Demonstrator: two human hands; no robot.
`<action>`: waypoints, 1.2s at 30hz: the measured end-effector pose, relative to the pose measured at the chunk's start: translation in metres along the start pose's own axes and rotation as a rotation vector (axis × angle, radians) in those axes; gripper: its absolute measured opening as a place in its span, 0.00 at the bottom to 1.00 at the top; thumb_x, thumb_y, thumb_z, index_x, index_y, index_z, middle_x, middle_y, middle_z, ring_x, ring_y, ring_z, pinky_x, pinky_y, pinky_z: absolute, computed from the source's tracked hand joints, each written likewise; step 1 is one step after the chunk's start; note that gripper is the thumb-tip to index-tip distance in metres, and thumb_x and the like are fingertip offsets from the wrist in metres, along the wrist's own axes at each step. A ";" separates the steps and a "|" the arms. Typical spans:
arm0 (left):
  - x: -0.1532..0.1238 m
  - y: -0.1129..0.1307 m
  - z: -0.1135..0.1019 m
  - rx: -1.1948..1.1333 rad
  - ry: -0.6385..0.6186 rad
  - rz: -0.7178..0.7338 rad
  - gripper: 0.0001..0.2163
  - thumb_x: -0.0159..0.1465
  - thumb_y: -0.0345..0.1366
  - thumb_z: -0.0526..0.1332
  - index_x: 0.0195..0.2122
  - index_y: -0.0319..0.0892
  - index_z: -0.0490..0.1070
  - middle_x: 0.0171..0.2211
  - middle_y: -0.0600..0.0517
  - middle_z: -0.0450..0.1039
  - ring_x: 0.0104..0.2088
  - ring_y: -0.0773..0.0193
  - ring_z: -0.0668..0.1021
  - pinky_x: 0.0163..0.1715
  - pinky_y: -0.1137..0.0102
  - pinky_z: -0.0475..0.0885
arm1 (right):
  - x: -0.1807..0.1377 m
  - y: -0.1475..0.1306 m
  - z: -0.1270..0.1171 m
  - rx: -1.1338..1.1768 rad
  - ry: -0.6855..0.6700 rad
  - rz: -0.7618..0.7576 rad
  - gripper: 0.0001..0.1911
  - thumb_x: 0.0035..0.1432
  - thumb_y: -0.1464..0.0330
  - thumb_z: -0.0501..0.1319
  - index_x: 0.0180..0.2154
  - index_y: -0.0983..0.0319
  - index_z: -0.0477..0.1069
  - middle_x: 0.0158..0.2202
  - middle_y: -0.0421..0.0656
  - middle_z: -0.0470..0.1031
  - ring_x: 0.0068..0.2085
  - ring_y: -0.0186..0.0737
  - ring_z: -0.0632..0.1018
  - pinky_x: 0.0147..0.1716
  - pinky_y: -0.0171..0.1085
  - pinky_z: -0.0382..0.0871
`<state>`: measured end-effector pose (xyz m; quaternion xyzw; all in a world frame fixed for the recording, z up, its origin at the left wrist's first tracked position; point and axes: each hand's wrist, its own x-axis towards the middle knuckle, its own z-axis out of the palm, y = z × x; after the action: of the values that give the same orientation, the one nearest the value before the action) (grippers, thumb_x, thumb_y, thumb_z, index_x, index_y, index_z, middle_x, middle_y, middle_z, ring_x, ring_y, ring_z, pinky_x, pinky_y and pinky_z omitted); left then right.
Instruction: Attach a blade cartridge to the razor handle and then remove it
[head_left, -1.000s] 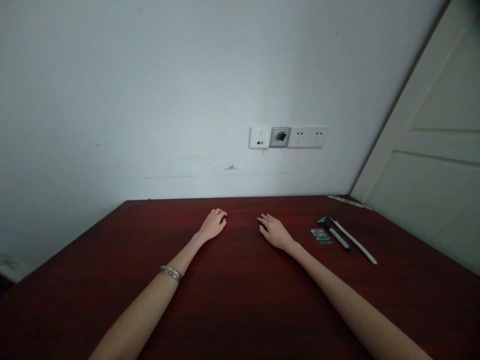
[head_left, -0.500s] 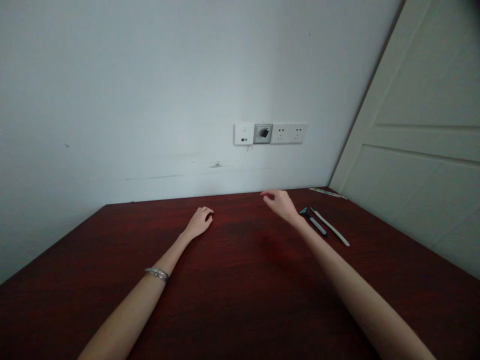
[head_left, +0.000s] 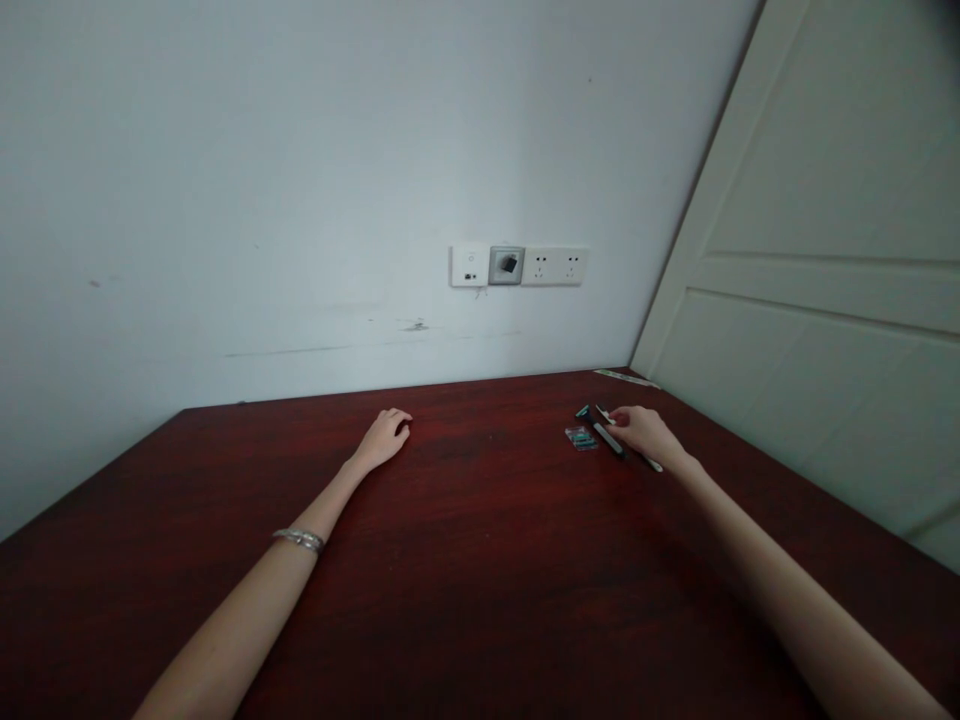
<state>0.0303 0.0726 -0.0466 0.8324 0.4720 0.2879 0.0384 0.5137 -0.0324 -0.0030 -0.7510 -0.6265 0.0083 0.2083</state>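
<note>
My right hand (head_left: 641,432) has its thumb and fingers closed round a slim white stick (head_left: 655,465), whose dark-tipped far end and pale near end show on either side of the hand. Just left of it lies a razor (head_left: 606,438) with a teal head and a grey handle. Beside the razor is a small clear pack (head_left: 581,438) with teal pieces inside. My left hand (head_left: 384,438) rests on the table at left of centre, fingers loosely bent and thumb apart, holding nothing.
The dark red table (head_left: 450,560) meets a white wall with a row of sockets (head_left: 517,266). A thin patterned strip (head_left: 627,378) lies at the back right corner. A pale panelled door (head_left: 810,300) stands along the right side.
My right hand has moved right, from beside the razor onto the white stick, and closed on it. The clear pack now shows. My left hand stays put; the whole view has shifted slightly.
</note>
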 end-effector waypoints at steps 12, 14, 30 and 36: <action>-0.005 0.000 -0.002 -0.027 0.005 -0.009 0.12 0.59 0.33 0.51 0.40 0.41 0.72 0.42 0.47 0.72 0.45 0.56 0.70 0.49 0.60 0.65 | -0.002 0.002 0.018 0.043 -0.116 0.116 0.10 0.45 0.66 0.62 0.31 0.64 0.76 0.25 0.46 0.77 0.23 0.38 0.77 0.22 0.31 0.66; -0.006 -0.001 -0.002 -0.026 0.003 -0.010 0.12 0.59 0.33 0.51 0.40 0.41 0.72 0.42 0.47 0.72 0.45 0.56 0.70 0.49 0.60 0.65 | -0.002 0.002 0.018 0.039 -0.127 0.130 0.10 0.45 0.67 0.62 0.30 0.65 0.76 0.24 0.46 0.77 0.22 0.39 0.77 0.22 0.32 0.66; 0.005 0.042 -0.026 -0.210 0.135 -0.209 0.12 0.56 0.33 0.57 0.37 0.38 0.77 0.41 0.46 0.77 0.45 0.55 0.75 0.50 0.62 0.65 | -0.025 -0.085 -0.018 0.132 0.124 -0.199 0.11 0.51 0.67 0.59 0.33 0.64 0.77 0.33 0.47 0.79 0.34 0.43 0.79 0.33 0.33 0.70; 0.011 0.115 -0.032 -0.597 0.180 -0.201 0.11 0.54 0.39 0.62 0.34 0.38 0.78 0.37 0.44 0.78 0.39 0.57 0.78 0.43 0.65 0.69 | -0.045 -0.157 -0.019 0.354 0.277 -0.450 0.11 0.52 0.66 0.59 0.34 0.65 0.76 0.31 0.46 0.78 0.31 0.40 0.77 0.32 0.34 0.69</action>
<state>0.1061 0.0110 0.0234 0.7049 0.4482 0.4806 0.2670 0.3622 -0.0609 0.0541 -0.5397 -0.7314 -0.0314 0.4156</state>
